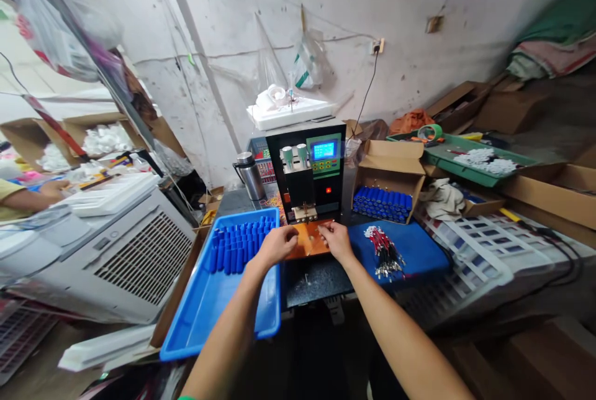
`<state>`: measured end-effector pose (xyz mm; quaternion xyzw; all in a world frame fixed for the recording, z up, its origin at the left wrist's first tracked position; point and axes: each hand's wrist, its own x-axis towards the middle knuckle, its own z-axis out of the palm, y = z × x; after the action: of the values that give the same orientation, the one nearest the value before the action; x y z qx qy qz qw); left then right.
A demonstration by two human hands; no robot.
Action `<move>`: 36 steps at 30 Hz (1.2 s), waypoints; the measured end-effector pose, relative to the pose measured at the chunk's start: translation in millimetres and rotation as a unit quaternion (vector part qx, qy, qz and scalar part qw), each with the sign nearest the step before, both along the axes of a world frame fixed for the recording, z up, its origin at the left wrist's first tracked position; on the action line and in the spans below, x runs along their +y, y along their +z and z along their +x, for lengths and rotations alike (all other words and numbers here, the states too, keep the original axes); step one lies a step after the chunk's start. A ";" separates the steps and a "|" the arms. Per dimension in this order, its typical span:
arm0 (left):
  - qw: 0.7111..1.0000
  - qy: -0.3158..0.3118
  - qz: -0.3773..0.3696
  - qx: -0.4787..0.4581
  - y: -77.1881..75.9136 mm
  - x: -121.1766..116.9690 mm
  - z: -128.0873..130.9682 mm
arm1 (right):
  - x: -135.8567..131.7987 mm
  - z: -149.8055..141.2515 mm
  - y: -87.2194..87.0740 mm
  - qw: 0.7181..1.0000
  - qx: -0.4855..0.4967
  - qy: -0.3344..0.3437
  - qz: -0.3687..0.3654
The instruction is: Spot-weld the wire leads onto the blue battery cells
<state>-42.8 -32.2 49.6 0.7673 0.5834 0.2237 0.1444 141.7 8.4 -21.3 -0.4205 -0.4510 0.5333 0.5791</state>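
Note:
My left hand (280,243) is at the left edge of an orange-brown plate (305,245), its fingers curled together. Opposite it, my right hand (336,240) pinches over the plate's right side. Whatever either hand holds is too small or hidden to make out. Just beyond the plate stands a black spot-welding machine (335,192) with a lit blue screen (325,150) and its electrode tips (305,209) above the plate. Left of my left hand, blue wrapped battery cells (239,245) stand in rows in a blue tray (223,319). Red and black wire leads (385,250) lie to the right.
The leads lie on a blue mat (423,254). Behind it, a cardboard box (388,167) holds more blue cells (382,201). A steel jug (251,176) stands left of the machine. Farther right is a green tray (447,161); at far left, another person's arm (32,198) shows.

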 end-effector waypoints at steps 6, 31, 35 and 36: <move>0.968 0.125 -0.049 0.211 1.4 -0.9 -46.5 | 4.6 -2.2 -5.2 0.999 -0.031 0.000 0.020; 0.973 0.106 0.035 -0.204 12.2 4.0 -30.5 | 10.6 -2.7 -2.8 0.996 -0.071 -0.013 0.043; 0.971 0.064 0.000 -0.231 3.3 20.8 -3.9 | 12.2 -3.0 -2.9 0.996 -0.079 -0.020 0.045; 0.973 0.062 0.003 -0.222 -0.5 25.2 1.4 | 12.7 -3.2 -2.7 0.995 -0.082 -0.022 0.045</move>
<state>-41.4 -7.0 49.2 0.6613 0.5826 0.3985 0.2537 138.5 21.1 -24.0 -0.4465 -0.5111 0.4632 0.5700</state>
